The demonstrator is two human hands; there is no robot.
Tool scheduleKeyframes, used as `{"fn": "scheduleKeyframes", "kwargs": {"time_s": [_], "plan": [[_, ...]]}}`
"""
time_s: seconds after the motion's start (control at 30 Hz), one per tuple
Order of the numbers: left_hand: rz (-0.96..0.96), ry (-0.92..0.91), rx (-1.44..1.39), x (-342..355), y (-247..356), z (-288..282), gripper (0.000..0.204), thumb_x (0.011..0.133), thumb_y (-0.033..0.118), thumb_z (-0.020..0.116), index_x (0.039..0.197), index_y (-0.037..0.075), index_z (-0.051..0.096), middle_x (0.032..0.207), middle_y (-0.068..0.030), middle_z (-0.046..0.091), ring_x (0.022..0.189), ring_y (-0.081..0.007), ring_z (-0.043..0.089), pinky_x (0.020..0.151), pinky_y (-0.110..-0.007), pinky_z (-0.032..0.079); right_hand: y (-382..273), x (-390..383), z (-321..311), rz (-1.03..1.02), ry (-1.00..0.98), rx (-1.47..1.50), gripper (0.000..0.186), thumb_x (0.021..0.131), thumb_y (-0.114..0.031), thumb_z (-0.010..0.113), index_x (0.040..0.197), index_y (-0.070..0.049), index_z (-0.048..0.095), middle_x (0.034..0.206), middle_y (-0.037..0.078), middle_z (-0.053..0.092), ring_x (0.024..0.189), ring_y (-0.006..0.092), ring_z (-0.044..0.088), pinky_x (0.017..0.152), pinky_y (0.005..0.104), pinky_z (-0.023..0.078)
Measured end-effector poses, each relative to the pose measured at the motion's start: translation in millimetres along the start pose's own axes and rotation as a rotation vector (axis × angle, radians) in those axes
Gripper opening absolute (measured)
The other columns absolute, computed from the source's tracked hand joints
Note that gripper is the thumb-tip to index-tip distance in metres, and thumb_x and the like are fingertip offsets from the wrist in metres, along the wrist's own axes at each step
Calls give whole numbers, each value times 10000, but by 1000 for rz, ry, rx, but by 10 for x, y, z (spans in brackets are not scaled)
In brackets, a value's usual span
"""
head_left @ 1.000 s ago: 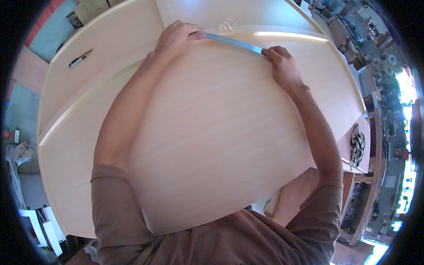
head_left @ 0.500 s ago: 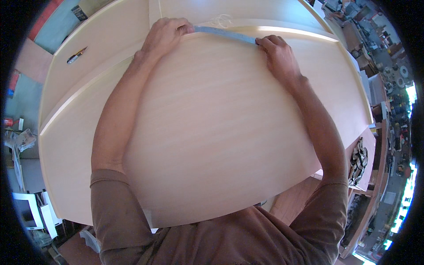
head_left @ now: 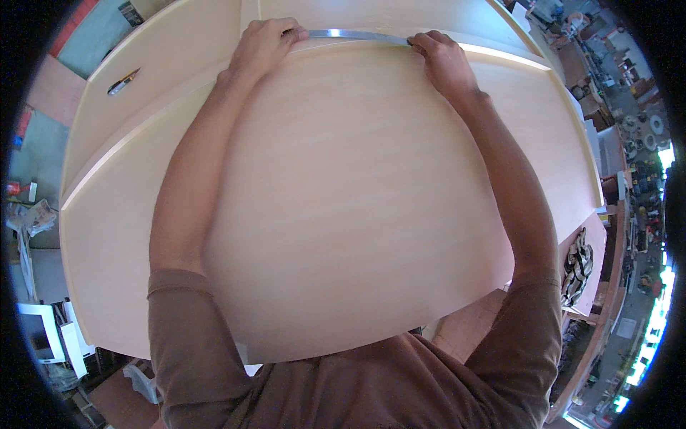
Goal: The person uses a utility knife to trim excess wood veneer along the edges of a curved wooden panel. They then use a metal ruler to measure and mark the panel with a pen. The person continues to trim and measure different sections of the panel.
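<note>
My left hand (head_left: 266, 48) grips the left end of a long flat metal strip (head_left: 354, 35), fingers closed. My right hand (head_left: 444, 66) pinches its right end. The strip runs along a narrow raised lip (head_left: 504, 57) near the far edge of the broad pale wooden panel (head_left: 357, 200) beneath my arms. A craft knife (head_left: 122, 81) lies on the upper left section of the woodwork, well away from my hands.
Beyond the lip is another pale board (head_left: 371, 12). At right, a crumpled patterned cloth (head_left: 577, 268) sits on a pink board, with a cluttered workshop floor beyond. White framed items (head_left: 44, 334) and a pale plastic bag (head_left: 143, 382) are at lower left.
Both hands and the metal strip have moved up and away from my body, toward the far board. The grip on the strip looks the same.
</note>
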State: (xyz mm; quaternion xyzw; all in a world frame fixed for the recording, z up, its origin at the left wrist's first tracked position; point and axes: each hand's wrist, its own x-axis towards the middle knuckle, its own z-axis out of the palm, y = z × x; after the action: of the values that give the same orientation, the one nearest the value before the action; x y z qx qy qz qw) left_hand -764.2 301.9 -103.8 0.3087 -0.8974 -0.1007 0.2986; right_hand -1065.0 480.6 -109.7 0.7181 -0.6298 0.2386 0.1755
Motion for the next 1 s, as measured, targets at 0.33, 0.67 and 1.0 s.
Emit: {"fn": "scheduleKeyframes", "kwargs": {"time_s": [0.33, 0.67, 1.0], "plan": [[-32, -111, -122, -23, 184, -36, 311, 972, 308, 713, 1147, 55, 762, 1078, -153, 767, 999, -295, 719, 899, -417, 543, -211, -402, -310, 66, 32, 82, 168, 962, -88, 641, 1098, -39, 724, 1078, 186, 708, 1074, 389, 666, 921, 489, 569], [24, -213, -241, -60, 115, -201, 283, 961, 229, 735, 1178, 49, 763, 1111, -140, 770, 1007, -252, 720, 924, -397, 551, -625, -553, -412, 97, -16, 152, 188, 940, -53, 648, 1112, -48, 725, 1062, 153, 707, 1064, 364, 665, 907, 475, 575], [33, -158, -173, 60, 79, -89, 316, 987, 312, 699, 1123, 35, 768, 1056, -138, 778, 980, -268, 722, 907, -396, 545, -294, -299, -184, 77, 11, 109, 194, 954, -53, 620, 1127, -50, 706, 1088, 180, 698, 1087, 382, 653, 917, 489, 565]]}}
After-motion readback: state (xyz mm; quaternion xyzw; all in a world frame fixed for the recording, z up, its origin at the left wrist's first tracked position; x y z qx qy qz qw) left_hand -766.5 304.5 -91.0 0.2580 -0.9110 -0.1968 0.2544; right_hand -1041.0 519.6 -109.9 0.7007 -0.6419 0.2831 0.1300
